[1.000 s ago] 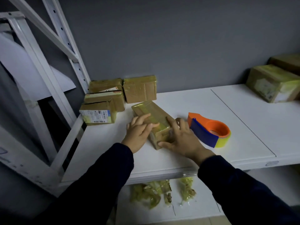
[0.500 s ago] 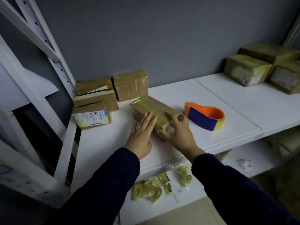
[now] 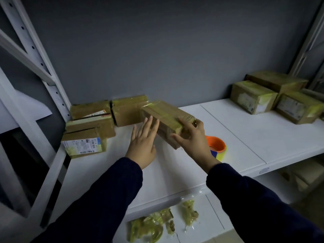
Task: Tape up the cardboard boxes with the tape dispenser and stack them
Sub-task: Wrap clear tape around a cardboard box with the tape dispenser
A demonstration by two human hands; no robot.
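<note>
Tape dispenser (image 3: 216, 144): partly hidden behind right hand (image 3: 192, 139). Labelled box (image 3: 84, 145): print too small to read. Far-right box (image 3: 298, 109): cut off at the view's edge.

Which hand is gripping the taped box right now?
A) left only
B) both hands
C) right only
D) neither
C: the right hand curls round the near end of the taped box; the left hand is flat, fingers straight, by its side.
</note>
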